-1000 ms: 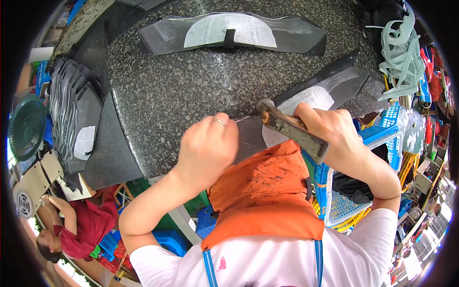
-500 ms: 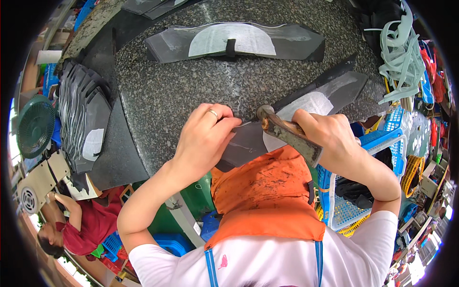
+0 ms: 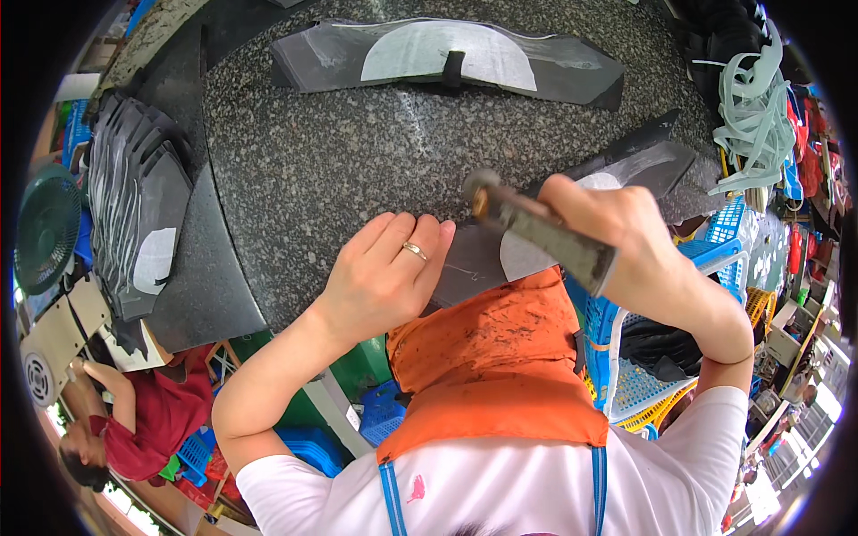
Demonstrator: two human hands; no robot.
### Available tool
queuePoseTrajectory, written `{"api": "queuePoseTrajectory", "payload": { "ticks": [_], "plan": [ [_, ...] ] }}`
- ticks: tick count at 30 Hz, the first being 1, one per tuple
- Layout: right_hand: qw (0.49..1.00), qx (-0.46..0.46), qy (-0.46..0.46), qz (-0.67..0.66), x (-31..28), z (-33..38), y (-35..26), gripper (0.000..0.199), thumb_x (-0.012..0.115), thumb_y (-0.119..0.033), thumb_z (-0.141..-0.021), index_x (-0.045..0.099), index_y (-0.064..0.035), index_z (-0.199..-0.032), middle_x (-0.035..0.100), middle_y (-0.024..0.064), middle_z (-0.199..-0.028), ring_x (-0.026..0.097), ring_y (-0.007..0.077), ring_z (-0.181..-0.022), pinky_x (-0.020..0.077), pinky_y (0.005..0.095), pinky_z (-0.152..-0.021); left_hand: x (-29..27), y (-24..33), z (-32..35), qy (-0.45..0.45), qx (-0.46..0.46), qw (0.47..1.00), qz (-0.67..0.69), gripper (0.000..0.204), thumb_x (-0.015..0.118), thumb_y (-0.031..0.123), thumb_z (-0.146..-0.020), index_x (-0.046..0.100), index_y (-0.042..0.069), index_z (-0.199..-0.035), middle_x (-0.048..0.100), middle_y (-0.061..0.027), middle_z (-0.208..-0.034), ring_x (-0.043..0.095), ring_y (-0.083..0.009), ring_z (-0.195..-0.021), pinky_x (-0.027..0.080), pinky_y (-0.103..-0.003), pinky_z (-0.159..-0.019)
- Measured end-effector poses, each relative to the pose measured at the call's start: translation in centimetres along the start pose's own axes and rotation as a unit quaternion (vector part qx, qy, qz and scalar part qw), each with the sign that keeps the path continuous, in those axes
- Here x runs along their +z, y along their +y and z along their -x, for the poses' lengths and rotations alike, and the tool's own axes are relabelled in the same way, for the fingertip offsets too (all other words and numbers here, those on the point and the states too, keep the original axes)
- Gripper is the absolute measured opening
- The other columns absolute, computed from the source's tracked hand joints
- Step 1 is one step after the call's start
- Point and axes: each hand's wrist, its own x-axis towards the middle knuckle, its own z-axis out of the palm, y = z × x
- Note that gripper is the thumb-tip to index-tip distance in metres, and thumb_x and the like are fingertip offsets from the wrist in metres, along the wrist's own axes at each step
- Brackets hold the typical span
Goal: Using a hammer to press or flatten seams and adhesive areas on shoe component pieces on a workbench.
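Observation:
My right hand [image 3: 626, 237] is wrapped round a hammer [image 3: 550, 237]. The hammer's round head, slightly blurred, is over the far edge of a dark grey flat sheet piece [image 3: 474, 255] with a white patch, partly covered by the hammer and my hand. This piece slants from the stone tabletop's near edge up to the right. At its left end my left hand [image 3: 384, 272], with a ring on one finger, is closed on the edge, fingers bent and pressed together. The thumb is mostly hidden.
A similar grey piece with a white half-oval patch [image 3: 447, 54] lies across the far stone tabletop [image 3: 295, 161]. Overlapping grey pieces [image 3: 134, 205] are stacked at left. Pale green strips [image 3: 755, 116] hang at right, above a blue basket [image 3: 608, 348]. A person in a dark red shirt [image 3: 165, 402] is at lower left.
The hammer head has shifted slightly left and away from me. My left fingers have gone from a pinch at the edge to lying closer together over it. The view has tilted slightly.

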Motion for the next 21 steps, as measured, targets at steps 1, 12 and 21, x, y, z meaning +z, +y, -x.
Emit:
{"api": "queuePoseTrajectory", "payload": {
  "ticks": [1, 12, 21],
  "plan": [
    [1.0, 0.001, -0.003, 0.001, -0.1, 0.0, -0.2, 0.022, 0.068, -0.02, -0.083, 0.053, -0.0052, -0.082, 0.055, 0.011, -0.054, 0.061, 0.0328, -0.052, 0.0469, 0.0427, -0.047, 0.1, 0.1, 0.0, 0.006, 0.0, 1.0, 0.001, 0.023, 0.071, 0.004, -0.074, 0.07, -0.008, -0.093, 0.059, -0.0118, -0.091, 0.057, -0.0226, -0.079, 0.051, -0.032, -0.069],
    [0.998, -0.056, 0.004, 0.014, 1.2, -0.7, -0.5, 0.028, 0.067, -0.025, -0.087, 0.05, -0.0056, -0.077, 0.054, 0.0074, -0.051, 0.056, 0.0275, -0.043, 0.0423, 0.0383, -0.039, -0.6, 1.2, 1.8, 0.045, -0.281, 0.948, 0.141, 0.027, 0.078, -0.003, -0.065, 0.066, 0.005, -0.088, 0.064, -0.0064, -0.093, 0.061, -0.0272, -0.085, 0.049, -0.038, -0.075],
    [0.996, -0.076, 0.027, 0.028, 2.7, -1.2, -1.4, 0.033, 0.066, -0.034, -0.091, 0.051, -0.0078, -0.075, 0.05, 0.0062, -0.047, 0.054, 0.0271, -0.039, 0.0414, 0.039, -0.037, -0.3, 2.6, 2.3, 0.049, -0.17, 0.984, 0.02, 0.019, 0.073, 0.0, -0.069, 0.066, -0.001, -0.087, 0.063, -0.0114, -0.094, 0.061, -0.0286, -0.085, 0.052, -0.039, -0.071]
  ]
}}
